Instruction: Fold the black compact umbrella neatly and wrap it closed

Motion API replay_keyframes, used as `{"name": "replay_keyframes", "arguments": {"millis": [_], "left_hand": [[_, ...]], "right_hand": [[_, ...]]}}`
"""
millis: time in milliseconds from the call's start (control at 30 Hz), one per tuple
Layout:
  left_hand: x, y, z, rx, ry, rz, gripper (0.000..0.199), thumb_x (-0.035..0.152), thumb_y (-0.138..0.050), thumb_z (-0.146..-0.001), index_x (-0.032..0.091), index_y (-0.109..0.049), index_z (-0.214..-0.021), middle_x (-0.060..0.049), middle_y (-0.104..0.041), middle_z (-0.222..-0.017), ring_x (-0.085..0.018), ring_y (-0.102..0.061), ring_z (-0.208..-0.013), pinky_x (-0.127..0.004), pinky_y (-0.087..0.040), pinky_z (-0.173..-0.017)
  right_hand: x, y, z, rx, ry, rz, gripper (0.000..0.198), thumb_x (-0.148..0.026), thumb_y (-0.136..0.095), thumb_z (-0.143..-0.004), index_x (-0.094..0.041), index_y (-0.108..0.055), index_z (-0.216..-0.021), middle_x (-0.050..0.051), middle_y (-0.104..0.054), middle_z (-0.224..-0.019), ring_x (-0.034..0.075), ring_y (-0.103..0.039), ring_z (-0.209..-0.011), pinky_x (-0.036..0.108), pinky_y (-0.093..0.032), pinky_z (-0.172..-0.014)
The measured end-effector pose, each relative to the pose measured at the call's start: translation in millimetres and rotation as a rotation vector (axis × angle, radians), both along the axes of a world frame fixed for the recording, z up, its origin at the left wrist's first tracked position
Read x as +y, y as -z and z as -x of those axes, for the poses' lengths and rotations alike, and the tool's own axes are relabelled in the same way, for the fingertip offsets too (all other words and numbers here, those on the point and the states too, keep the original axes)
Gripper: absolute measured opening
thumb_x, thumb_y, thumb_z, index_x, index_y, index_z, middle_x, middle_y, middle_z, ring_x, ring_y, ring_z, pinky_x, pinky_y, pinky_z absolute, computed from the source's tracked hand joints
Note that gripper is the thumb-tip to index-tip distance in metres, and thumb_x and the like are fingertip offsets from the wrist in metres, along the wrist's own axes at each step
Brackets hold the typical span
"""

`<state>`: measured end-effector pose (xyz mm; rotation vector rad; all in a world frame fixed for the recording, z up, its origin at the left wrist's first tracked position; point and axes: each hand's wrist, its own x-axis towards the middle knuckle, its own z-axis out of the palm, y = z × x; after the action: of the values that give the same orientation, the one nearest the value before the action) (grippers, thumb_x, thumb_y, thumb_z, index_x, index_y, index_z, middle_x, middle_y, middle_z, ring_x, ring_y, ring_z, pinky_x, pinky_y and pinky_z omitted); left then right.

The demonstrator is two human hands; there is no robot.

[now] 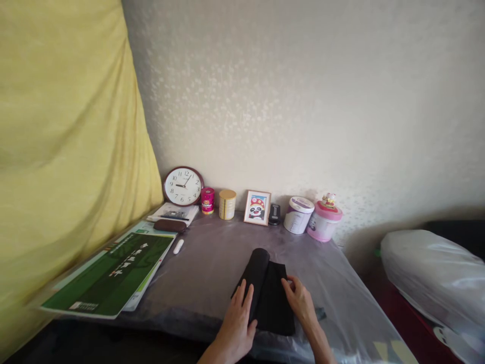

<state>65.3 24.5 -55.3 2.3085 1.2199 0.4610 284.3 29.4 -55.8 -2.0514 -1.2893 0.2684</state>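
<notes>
A black sheet of cloth-like material [276, 303] lies near the front of the table, partly rolled up. Its rolled part [259, 265] forms a thick tube on the left, while the flat part extends to the right. My left hand [238, 323] rests on the near end of the roll, fingers stretched out and the thumb near the flat part. At the right edge of the flat part, my right hand [299, 301] pinches the material between thumb and fingers. Just right of my right wrist lies a small dark piece [320, 313], too unclear to name.
Green-covered books [113, 275] and a brown case [170, 225] lie at left, with a white object [178, 246] beside them. Along the wall stand a clock [184, 186], a pink can [207, 200], a yellow-lidded can [228, 205], a panda picture [257, 208] and two tubs [298, 215].
</notes>
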Motion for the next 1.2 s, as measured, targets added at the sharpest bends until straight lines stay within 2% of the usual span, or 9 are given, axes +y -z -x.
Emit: {"name": "replay_keyframes", "arguments": {"millis": [100,200,333,500,633,833,967,1100,1200], "left_hand": [[-0.6,-1.5,0.8,-0.012,-0.003,0.015,0.086,0.007,-0.049,-0.064,0.016,-0.013,-0.141,-0.010,-0.004,-0.151,-0.024,-0.014,-0.137,-0.038,-0.024,-0.110],[1.4,0.1,0.4,0.004,0.005,0.046,0.095,0.002,-0.050,-0.056,0.017,-0.012,-0.141,-0.009,-0.003,-0.150,-0.024,-0.013,-0.137,-0.037,-0.025,-0.110],[5.8,11.2,-1.0,-0.002,0.002,0.041,0.100,-0.002,-0.048,-0.051,0.018,-0.011,-0.141,-0.008,-0.003,-0.151,-0.025,-0.015,-0.137,-0.036,-0.026,-0.110],[7.5,26.4,-1.5,-0.050,-0.007,0.024,0.102,-0.002,-0.047,-0.051,0.022,-0.007,-0.141,-0.006,0.000,-0.151,-0.025,-0.014,-0.137,-0.038,-0.027,-0.109],[9.3,29.1,-4.6,-0.004,-0.016,0.038,0.103,-0.001,-0.049,-0.049,0.016,-0.008,-0.141,-0.011,-0.002,-0.150,-0.027,-0.014,-0.137,-0.038,-0.025,-0.110],[12.9,27.3,-11.4,0.121,-0.039,0.063,0.107,-0.002,-0.049,-0.040,0.006,-0.011,-0.140,-0.018,-0.006,-0.148,-0.031,-0.012,-0.136,-0.039,-0.021,-0.111],[9.0,20.8,-7.7,0.071,-0.032,0.046,0.099,0.001,-0.048,-0.045,0.002,-0.014,-0.139,-0.018,-0.007,-0.148,-0.028,-0.008,-0.137,-0.039,-0.020,-0.112],[4.4,11.9,0.2,0.070,-0.035,0.064,0.088,0.003,-0.047,-0.056,0.002,-0.016,-0.138,-0.018,-0.013,-0.147,-0.025,-0.012,-0.137,-0.040,-0.020,-0.112],[2.4,9.7,7.4,0.042,-0.062,0.092,0.085,0.005,-0.048,-0.061,0.001,-0.014,-0.138,-0.020,-0.021,-0.146,-0.024,-0.021,-0.135,-0.039,-0.024,-0.111]], "right_hand": [[-0.5,-1.5,3.7,-0.011,-0.022,-0.010,0.034,-0.046,-0.043,-0.078,-0.020,-0.061,-0.090,0.005,-0.067,-0.070,0.022,-0.065,-0.068,0.030,-0.044,-0.064],[0.5,5.4,4.2,-0.013,-0.022,-0.017,0.035,-0.046,-0.045,-0.077,-0.019,-0.060,-0.093,0.006,-0.067,-0.071,0.023,-0.065,-0.067,0.031,-0.046,-0.064],[3.9,13.5,3.3,-0.007,-0.019,-0.021,0.034,-0.041,-0.050,-0.072,-0.017,-0.061,-0.095,0.009,-0.069,-0.077,0.027,-0.066,-0.077,0.034,-0.047,-0.070],[15.9,-6.7,16.3,0.186,-0.148,-0.078,0.033,-0.042,-0.049,-0.075,-0.019,-0.065,-0.091,0.006,-0.070,-0.079,0.025,-0.065,-0.079,0.031,-0.049,-0.067],[34.8,-23.5,40.9,0.284,-0.221,-0.112,0.037,-0.044,-0.049,-0.076,-0.017,-0.065,-0.094,0.005,-0.069,-0.077,0.023,-0.064,-0.074,0.030,-0.049,-0.061],[57.6,-16.2,66.3,0.258,-0.213,-0.096,0.038,-0.039,-0.050,-0.076,-0.015,-0.061,-0.104,0.007,-0.069,-0.081,0.023,-0.065,-0.078,0.030,-0.050,-0.065],[63.4,-11.5,72.7,0.194,-0.208,-0.029,0.037,-0.034,-0.051,-0.077,-0.016,-0.057,-0.109,0.007,-0.069,-0.083,0.022,-0.065,-0.083,0.030,-0.049,-0.070],[66.5,-15.2,79.6,0.100,-0.199,0.063,0.033,-0.029,-0.051,-0.078,-0.016,-0.055,-0.108,0.006,-0.069,-0.077,0.022,-0.066,-0.082,0.028,-0.047,-0.070],[66.1,-19.9,84.0,0.167,-0.260,0.123,0.031,-0.031,-0.047,-0.081,-0.015,-0.052,-0.108,0.003,-0.069,-0.070,0.018,-0.067,-0.069,0.025,-0.047,-0.062]]}}
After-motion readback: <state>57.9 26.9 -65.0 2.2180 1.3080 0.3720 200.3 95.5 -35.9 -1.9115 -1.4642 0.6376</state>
